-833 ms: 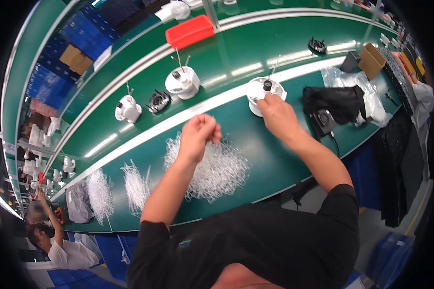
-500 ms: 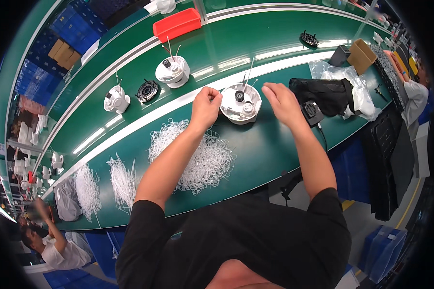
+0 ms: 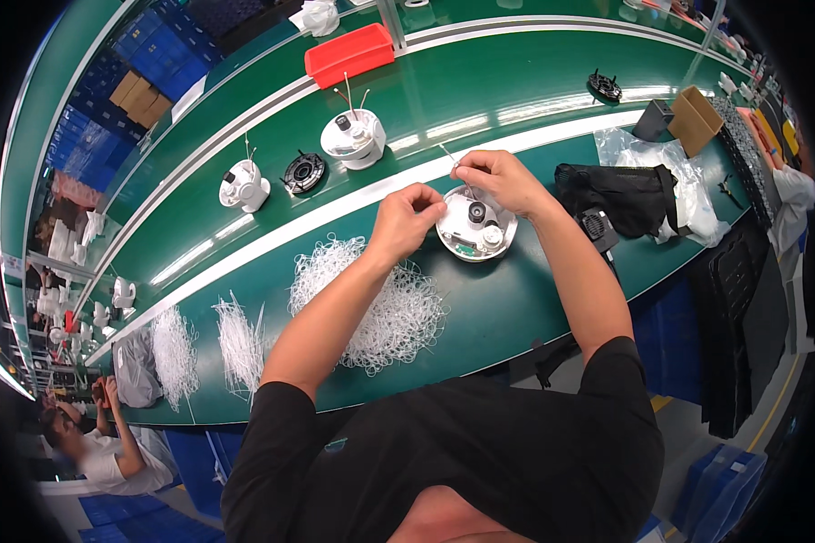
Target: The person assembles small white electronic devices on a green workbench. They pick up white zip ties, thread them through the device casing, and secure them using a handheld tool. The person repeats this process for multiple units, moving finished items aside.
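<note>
A round white camera housing (image 3: 466, 246) with a black lens in its middle sits on the green bench in front of me. My right hand (image 3: 503, 183) is over its far rim, thumb and finger pinched on a thin white wire (image 3: 447, 154) that sticks up from the housing. Beside the left rim, my left hand (image 3: 411, 217) is closed in a pinch; whatever is between its fingertips is too small to make out. A big heap of thin white looped strands (image 3: 380, 317) lies left of the housing, partly behind my left forearm.
Two similar white housings (image 3: 353, 140) and a black ring part (image 3: 304, 172) stand on the far strip, below a red tray (image 3: 351, 56). To the right lie a black bag (image 3: 616, 192), a small black device (image 3: 598, 226) and an open carton (image 3: 693, 122). Smaller strand bundles (image 3: 240, 348) lie left.
My right hand has moved left, from beside the housing onto its wire. My left hand stays pinched near the left rim. The whole view has shifted slightly.
</note>
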Demonstrator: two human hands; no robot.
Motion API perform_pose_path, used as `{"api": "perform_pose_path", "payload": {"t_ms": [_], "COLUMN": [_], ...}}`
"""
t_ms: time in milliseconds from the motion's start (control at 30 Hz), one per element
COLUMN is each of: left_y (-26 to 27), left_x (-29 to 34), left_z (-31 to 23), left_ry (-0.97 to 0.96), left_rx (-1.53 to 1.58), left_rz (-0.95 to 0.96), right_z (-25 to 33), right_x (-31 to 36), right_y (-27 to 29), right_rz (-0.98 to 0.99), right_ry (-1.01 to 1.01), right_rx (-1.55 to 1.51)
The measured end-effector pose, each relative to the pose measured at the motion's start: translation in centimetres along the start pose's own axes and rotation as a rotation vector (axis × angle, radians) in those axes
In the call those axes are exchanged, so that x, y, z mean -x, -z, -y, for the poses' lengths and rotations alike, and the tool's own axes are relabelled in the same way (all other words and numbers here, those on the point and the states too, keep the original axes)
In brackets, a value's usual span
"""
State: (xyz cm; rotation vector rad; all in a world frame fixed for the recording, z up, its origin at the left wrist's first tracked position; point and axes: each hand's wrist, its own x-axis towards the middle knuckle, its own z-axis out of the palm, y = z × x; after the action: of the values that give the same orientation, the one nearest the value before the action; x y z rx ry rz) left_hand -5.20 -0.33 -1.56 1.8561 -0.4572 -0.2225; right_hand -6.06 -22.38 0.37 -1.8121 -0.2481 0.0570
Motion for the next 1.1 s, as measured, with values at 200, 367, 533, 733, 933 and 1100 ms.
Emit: {"api": "perform_pose_path", "payload": {"t_ms": [200, 367, 533, 733, 933, 1100], "left_y": [1.3, 0.9, 0.5, 0.4, 0.0, -0.5], "left_x": [-2.0, -2.9, -3.1, -3.1, -2.9, -2.0], "left_z": [-1.8, -1.6, -1.9, -2.0, -2.0, -2.3], "left_ry": [-0.003, -0.03, 0.019, 0.09, 0.037, -0.136], "left_rx": [0.427, 0.61, 0.616, 0.309, 0.039, -0.306], "left_rz": [-0.159, -0.129, -0.063, 0.054, 0.026, 0.007], "right_z": [-0.2, 0.2, 0.1, -0.9, 0.2, -0.6], "right_x": [-0.3, -0.5, -0.5, -0.7, 0.0, -0.1], "right_y": [-0.6, -0.8, -0.6, -0.5, -0.8, -0.7], "right_rz": [0.005, 0.028, 0.017, 0.015, 0.005, -0.041], "right_ry": [0.052, 0.021, 0.052, 0.041, 0.031, 0.038], "right_rx": [-0.016, 0.084, 0.107, 0.076, -0.149, -0.117]}}
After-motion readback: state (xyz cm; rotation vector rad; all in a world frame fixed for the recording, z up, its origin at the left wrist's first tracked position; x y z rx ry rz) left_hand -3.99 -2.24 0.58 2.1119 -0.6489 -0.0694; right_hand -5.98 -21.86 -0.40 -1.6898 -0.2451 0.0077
